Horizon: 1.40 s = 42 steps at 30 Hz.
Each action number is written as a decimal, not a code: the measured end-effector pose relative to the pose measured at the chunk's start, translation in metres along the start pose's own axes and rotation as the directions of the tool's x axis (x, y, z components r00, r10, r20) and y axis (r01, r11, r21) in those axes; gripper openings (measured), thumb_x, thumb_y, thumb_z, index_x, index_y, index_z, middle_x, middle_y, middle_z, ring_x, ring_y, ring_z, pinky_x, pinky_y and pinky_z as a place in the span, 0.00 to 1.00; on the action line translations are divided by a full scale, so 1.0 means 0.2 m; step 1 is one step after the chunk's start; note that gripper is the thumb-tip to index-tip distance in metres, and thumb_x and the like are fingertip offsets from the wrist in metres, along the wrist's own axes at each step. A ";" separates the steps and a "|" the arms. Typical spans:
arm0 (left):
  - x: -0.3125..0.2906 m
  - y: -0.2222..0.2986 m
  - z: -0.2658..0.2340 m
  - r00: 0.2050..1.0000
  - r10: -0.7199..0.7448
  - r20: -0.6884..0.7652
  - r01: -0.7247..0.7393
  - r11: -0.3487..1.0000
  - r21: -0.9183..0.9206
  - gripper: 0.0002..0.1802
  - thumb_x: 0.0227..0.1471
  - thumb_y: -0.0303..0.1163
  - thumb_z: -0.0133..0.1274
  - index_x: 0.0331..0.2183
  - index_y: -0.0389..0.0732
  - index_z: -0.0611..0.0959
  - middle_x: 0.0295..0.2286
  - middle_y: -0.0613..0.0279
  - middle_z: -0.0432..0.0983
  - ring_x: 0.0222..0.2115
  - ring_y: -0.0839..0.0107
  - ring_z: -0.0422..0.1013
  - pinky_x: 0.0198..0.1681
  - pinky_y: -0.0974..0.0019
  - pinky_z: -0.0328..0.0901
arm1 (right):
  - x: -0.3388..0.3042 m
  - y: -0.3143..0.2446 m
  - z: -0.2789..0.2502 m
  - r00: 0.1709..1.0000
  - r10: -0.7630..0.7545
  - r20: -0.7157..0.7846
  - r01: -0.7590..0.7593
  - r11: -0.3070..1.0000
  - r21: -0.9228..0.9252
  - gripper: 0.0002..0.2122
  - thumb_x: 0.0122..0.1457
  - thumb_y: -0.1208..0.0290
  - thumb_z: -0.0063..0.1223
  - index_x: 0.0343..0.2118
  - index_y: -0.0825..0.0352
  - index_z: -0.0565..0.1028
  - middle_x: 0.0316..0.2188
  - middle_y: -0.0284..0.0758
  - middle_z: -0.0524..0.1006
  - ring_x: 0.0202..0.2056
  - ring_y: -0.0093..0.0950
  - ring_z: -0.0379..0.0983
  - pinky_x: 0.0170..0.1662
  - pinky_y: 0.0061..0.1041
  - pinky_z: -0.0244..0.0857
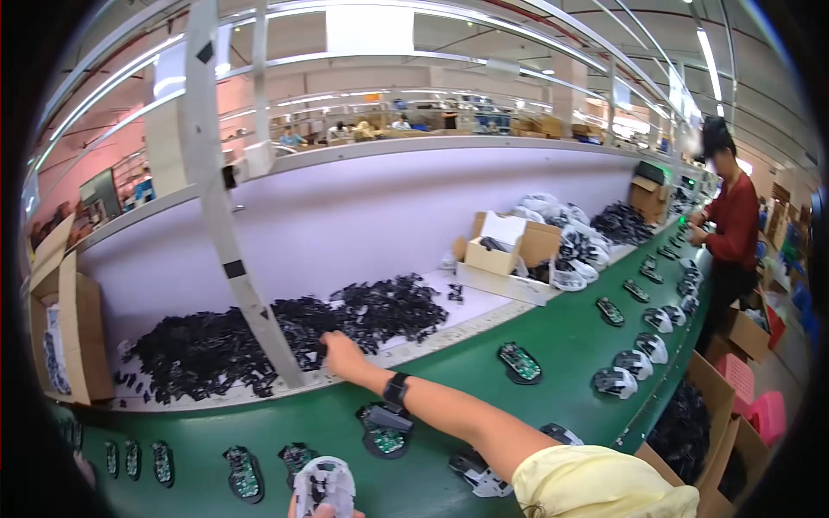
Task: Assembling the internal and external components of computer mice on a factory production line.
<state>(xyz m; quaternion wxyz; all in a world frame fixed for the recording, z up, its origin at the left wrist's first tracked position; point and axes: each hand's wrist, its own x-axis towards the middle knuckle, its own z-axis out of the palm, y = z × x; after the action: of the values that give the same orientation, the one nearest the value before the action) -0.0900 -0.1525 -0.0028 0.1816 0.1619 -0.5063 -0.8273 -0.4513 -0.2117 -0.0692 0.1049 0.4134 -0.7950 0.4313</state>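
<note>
At the bottom, my left hand (323, 513) is closed around a white computer mouse shell (325, 480); its hollow inner side faces up, with dark parts in it. My right arm stretches across the green conveyor belt (449, 388). At the front edge of a heap of small black plastic parts (207, 345), my right hand (344, 356) has its fingers pinched together; what lies between them is hidden. Below my wrist, a mouse base with a green circuit board (383, 432) lies on the belt, a grey piece across it. Another open mouse base (243, 473) sits farther left.
A metal post (233, 224) rises through the heap. Cartons stand at the left (79, 328) and mid-shelf (509, 250), near bagged white shells (570, 237). White mouse shells (615, 382) line the belt's right side. A co-worker in red (734, 216) stands far right, near open boxes (691, 423).
</note>
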 end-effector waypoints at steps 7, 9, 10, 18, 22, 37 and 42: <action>-0.02 0.00 0.02 0.998 0.035 -0.048 -0.026 0.986 0.166 0.18 0.54 0.24 0.49 0.48 0.33 0.73 0.37 0.56 0.76 0.26 0.68 0.75 0.23 0.73 0.68 | -0.03 0.00 -0.09 0.994 -0.048 0.100 0.035 0.991 0.129 0.08 0.46 0.77 0.53 0.32 0.70 0.75 0.30 0.45 0.75 0.34 0.42 0.73 0.40 0.36 0.66; -0.01 -0.02 0.02 0.999 0.028 -0.024 -0.023 0.980 0.197 0.18 0.54 0.24 0.49 0.48 0.32 0.73 0.37 0.56 0.76 0.27 0.68 0.75 0.24 0.73 0.68 | -0.05 -0.01 -0.12 0.992 -0.101 0.081 0.086 0.982 0.170 0.08 0.46 0.79 0.53 0.31 0.71 0.73 0.28 0.44 0.72 0.30 0.39 0.71 0.36 0.35 0.65; -0.01 -0.02 0.02 1.000 0.014 -0.024 -0.008 0.978 0.210 0.18 0.54 0.24 0.49 0.48 0.32 0.73 0.36 0.57 0.76 0.27 0.69 0.75 0.24 0.73 0.68 | -0.07 -0.03 -0.14 0.992 -0.098 0.077 0.080 0.976 0.202 0.08 0.46 0.80 0.52 0.32 0.71 0.72 0.27 0.43 0.71 0.29 0.39 0.70 0.35 0.35 0.65; 0.01 -0.03 0.05 0.992 -0.079 -0.094 0.087 0.993 0.078 0.23 0.55 0.27 0.48 0.53 0.38 0.68 0.43 0.57 0.74 0.36 0.67 0.75 0.30 0.72 0.70 | -0.35 -0.34 -0.41 0.974 -0.185 0.130 0.133 0.934 0.332 0.13 0.51 0.82 0.44 0.41 0.69 0.70 0.32 0.43 0.70 0.31 0.36 0.69 0.36 0.33 0.63; 0.01 -0.05 0.00 0.989 -0.111 -0.096 0.106 0.993 -0.059 0.23 0.58 0.30 0.45 0.55 0.40 0.66 0.45 0.57 0.73 0.39 0.64 0.74 0.34 0.68 0.71 | -0.47 -0.58 -0.58 0.892 -0.139 0.430 -0.058 0.909 0.413 0.09 0.52 0.78 0.48 0.37 0.69 0.71 0.32 0.42 0.73 0.33 0.34 0.71 0.38 0.32 0.64; 0.04 -0.08 0.00 0.935 0.341 -0.100 -0.268 0.860 0.435 0.28 0.46 0.22 0.57 0.51 0.32 0.71 0.44 0.58 0.72 0.45 0.71 0.68 0.48 0.71 0.63 | -0.80 -0.79 -0.68 0.761 -0.456 0.461 0.174 0.828 0.532 0.08 0.53 0.71 0.58 0.35 0.66 0.76 0.47 0.39 0.69 0.51 0.36 0.64 0.53 0.33 0.61; 0.06 -0.06 0.03 0.885 0.466 0.022 -0.378 0.690 0.618 0.28 0.44 0.22 0.58 0.50 0.32 0.73 0.45 0.57 0.72 0.45 0.68 0.68 0.48 0.69 0.62 | -0.79 -0.76 -0.71 0.769 -0.368 0.523 0.005 0.821 0.570 0.08 0.52 0.71 0.58 0.33 0.67 0.75 0.46 0.40 0.69 0.50 0.36 0.66 0.52 0.32 0.61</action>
<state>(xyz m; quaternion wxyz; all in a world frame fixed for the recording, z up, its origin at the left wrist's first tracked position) -0.1054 -0.1492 -0.0122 0.3397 0.1464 -0.7534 -0.5436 -0.2633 -0.0555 0.0254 -0.2342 0.6227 -0.5839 0.4653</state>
